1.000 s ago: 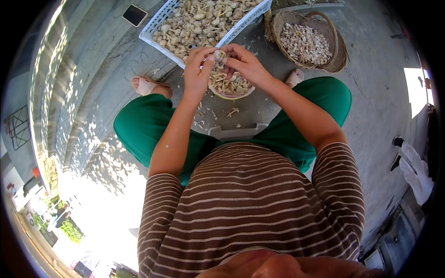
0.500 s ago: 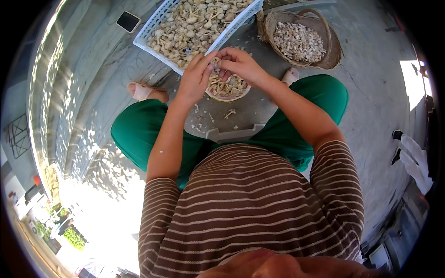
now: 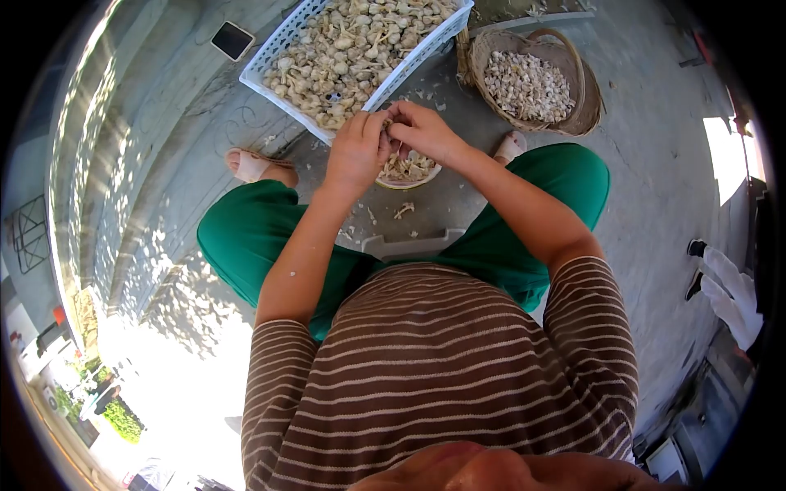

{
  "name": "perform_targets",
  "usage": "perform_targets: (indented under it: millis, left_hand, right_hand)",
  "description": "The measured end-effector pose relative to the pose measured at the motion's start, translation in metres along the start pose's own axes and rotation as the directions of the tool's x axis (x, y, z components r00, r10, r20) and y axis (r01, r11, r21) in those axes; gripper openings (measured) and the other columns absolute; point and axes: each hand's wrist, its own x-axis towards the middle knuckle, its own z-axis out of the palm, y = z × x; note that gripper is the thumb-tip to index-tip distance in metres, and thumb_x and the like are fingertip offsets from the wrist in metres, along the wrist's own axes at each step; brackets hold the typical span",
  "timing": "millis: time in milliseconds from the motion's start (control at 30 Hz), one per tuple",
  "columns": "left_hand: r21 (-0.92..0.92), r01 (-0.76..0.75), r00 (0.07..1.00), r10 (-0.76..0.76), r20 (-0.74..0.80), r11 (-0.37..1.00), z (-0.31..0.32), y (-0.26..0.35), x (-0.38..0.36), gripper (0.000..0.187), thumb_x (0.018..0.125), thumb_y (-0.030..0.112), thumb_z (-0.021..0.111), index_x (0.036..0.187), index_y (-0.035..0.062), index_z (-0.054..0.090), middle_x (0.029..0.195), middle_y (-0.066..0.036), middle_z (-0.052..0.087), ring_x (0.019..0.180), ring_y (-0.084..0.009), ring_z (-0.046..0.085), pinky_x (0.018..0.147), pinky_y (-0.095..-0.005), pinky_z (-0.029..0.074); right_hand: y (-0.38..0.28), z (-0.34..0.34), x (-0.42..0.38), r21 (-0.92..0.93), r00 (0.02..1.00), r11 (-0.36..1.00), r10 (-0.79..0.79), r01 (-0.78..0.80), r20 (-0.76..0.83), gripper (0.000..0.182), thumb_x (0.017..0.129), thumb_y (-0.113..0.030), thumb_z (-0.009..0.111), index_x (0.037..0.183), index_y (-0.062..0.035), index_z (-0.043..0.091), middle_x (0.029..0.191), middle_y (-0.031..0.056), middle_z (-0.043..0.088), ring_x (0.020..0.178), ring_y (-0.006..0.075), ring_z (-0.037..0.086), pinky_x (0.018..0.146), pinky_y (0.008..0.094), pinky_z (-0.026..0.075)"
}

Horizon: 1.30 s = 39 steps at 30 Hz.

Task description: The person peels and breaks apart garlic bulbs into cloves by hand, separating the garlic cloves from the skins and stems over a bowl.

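My left hand and my right hand meet over a round bowl that holds pale peelings and stalks. Between the fingertips of both hands is a garlic bulb, mostly hidden by the fingers. Both hands are closed, thumbs and fingers pinched on the bulb. Just beyond them, a light blue plastic crate holds a heap of whole garlic bulbs. Off to the right stands a wicker basket with separated garlic cloves in it.
A phone lies left of the crate. Peel scraps are scattered on the concrete floor before the bowl. My sandalled feet flank the bowl. Another person's legs show at the far right.
My view has shifted slightly, so the crate and basket appear lower. My hands have drawn closer together around the garlic bulb, which is now more covered, and they hide more of the bowl.
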Motion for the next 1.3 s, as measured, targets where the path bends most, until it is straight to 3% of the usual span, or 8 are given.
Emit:
perform_targets:
  millis: [300, 500, 633, 800, 833, 900, 1133, 1300]
  left_hand:
    - [0.037, 0.094, 0.995, -0.096, 0.034, 0.995, 0.02, 0.009, -0.005, 0.028, 0.074, 0.01, 0.059, 0.101, 0.0045, 0.049, 0.088, -0.016, 0.052, 0.075, -0.0354, 0.056, 0.064, -0.0445, 0.047]
    - [-0.264, 0.357, 0.934, -0.341, 0.106, 0.896, 0.01, 0.005, -0.002, 0.019, 0.083, 0.01, 0.053, 0.1, 0.0044, 0.048, 0.087, -0.02, 0.053, 0.075, -0.0379, 0.055, 0.064, -0.0445, 0.046]
    - [-0.355, 0.335, 0.934, -0.356, 0.004, 0.873, 0.006, -0.004, 0.001, 0.014, 0.089, 0.012, 0.047, 0.101, 0.0043, 0.048, 0.083, -0.02, 0.054, 0.072, -0.0333, 0.058, 0.061, -0.0418, 0.045]
    - [-0.697, 0.586, 0.742, -0.619, 0.256, 0.414, 0.009, -0.019, -0.003, 0.02, 0.095, 0.02, 0.04, 0.098, 0.0032, 0.049, 0.078, -0.008, 0.054, 0.063, -0.0144, 0.055, 0.057, -0.0295, 0.045]
    - [-0.697, 0.586, 0.742, -0.62, 0.256, 0.413, 0.01, -0.021, -0.003, 0.02, 0.095, 0.02, 0.04, 0.098, 0.0032, 0.049, 0.078, -0.008, 0.054, 0.063, -0.0144, 0.055, 0.057, -0.0295, 0.045]
    - [-0.858, 0.502, 0.708, -0.622, 0.333, 0.112, 0.01, -0.021, -0.003, 0.024, 0.097, 0.027, 0.038, 0.096, 0.006, 0.049, 0.078, -0.003, 0.051, 0.069, -0.0144, 0.054, 0.061, -0.0271, 0.044]
    - [-0.842, 0.539, 0.604, -0.699, 0.384, 0.003, 0.001, -0.004, 0.001, 0.028, 0.097, 0.031, 0.038, 0.09, 0.0062, 0.05, 0.079, -0.004, 0.052, 0.068, -0.0147, 0.052, 0.058, -0.0271, 0.042]
    - [-0.824, 0.546, 0.708, -0.443, 0.55, -0.149, -0.001, 0.003, 0.002, 0.018, 0.095, 0.023, 0.048, 0.093, 0.0056, 0.051, 0.078, -0.005, 0.054, 0.066, -0.0126, 0.051, 0.054, -0.0247, 0.041]
  right_hand:
    - [-0.001, 0.013, -0.005, 0.276, 0.983, 0.949, 0.175, -0.156, -0.047, 0.01, 0.081, -0.006, 0.043, 0.09, -0.0041, 0.048, 0.07, 0.0032, 0.047, 0.057, 0.0092, 0.045, 0.045, 0.0234, 0.034]
    - [0.011, 0.01, -0.003, 0.491, 0.992, 0.862, 0.118, -0.126, 0.047, 0.016, 0.081, -0.006, 0.047, 0.097, -0.002, 0.049, 0.077, 0.0061, 0.054, 0.065, 0.0124, 0.054, 0.053, 0.0239, 0.043]
    - [0.009, 0.01, -0.003, 0.497, 0.995, 0.862, 0.101, -0.097, 0.019, 0.018, 0.082, -0.005, 0.053, 0.1, -0.0017, 0.05, 0.081, 0.0056, 0.055, 0.07, 0.0128, 0.056, 0.06, 0.0234, 0.045]
    - [0.009, 0.002, -0.004, 0.538, 0.994, 0.836, 0.086, -0.108, 0.066, 0.022, 0.084, -0.005, 0.06, 0.105, -0.0004, 0.055, 0.09, 0.0052, 0.059, 0.078, 0.0127, 0.058, 0.07, 0.0239, 0.048]
    - [0.006, 0.002, -0.006, 0.537, 0.994, 0.836, 0.087, -0.109, 0.067, 0.022, 0.084, -0.005, 0.06, 0.105, -0.0004, 0.055, 0.09, 0.0052, 0.059, 0.078, 0.0127, 0.058, 0.07, 0.0239, 0.048]
    - [0.001, 0.0, -0.009, 0.583, 0.996, 0.808, 0.072, -0.088, 0.051, 0.023, 0.086, -0.003, 0.058, 0.109, -0.0021, 0.055, 0.095, 0.0037, 0.059, 0.086, 0.0129, 0.059, 0.078, 0.0248, 0.049]
    - [0.006, -0.009, -0.007, 0.591, 1.0, 0.807, -0.009, -0.009, 0.027, 0.026, 0.083, -0.002, 0.061, 0.109, -0.0017, 0.056, 0.098, 0.0051, 0.06, 0.089, 0.0137, 0.06, 0.081, 0.0262, 0.049]
    - [-0.001, -0.007, -0.01, 0.47, 0.994, 0.877, -0.077, 0.102, -0.071, 0.019, 0.081, -0.003, 0.064, 0.1, -0.0018, 0.059, 0.094, 0.004, 0.06, 0.084, 0.0121, 0.059, 0.079, 0.0263, 0.049]
